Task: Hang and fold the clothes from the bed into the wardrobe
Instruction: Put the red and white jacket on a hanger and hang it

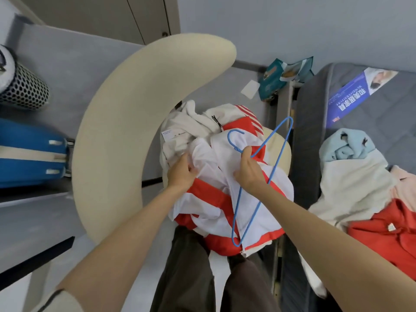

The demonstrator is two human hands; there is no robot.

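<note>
Two hands at work, both bare-armed, over one red-and-white jacket bunched on a cream chair. Left hand closed on a fold of the white fabric near the jacket's upper edge. Right hand wrapped around the neck of one blue wire hanger — hook curling up beside the fingers, triangular frame tilted, one corner high toward the bed, the other low against the jacket's red hem. Hands close together but not touching, each clamped on its own thing.

Under the jacket, one more cream-white garment heaped on the chair seat, a small white label showing at its left edge. Below, two legs in dark trousers.

To the right, the bed, grey quilted mattress with one blue printed label lying across it. On it a pile of clothes, four pieces countable: one pale blue, one off-white, one pink at the far edge, one red nearest the camera.

On the floor between chair and bed, one teal bag and one white slip of paper. Far left, one blue suitcase and one black-and-white mesh item — kind unclear.
</note>
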